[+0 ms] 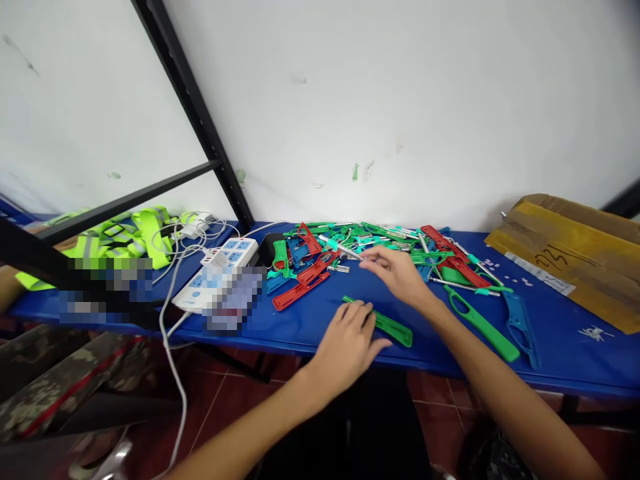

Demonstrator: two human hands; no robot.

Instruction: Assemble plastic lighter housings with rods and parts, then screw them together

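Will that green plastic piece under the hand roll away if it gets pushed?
Probably not: the green piece looks flat, so it would likely slide on the smooth blue table rather than roll. It seems thin plastic, so probably light and a bit bendy. The left hand rests on it.

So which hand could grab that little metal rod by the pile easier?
Probably the right hand: its fingertips are close beside the metal rod, while the left hand lies flat on a green plastic piece.
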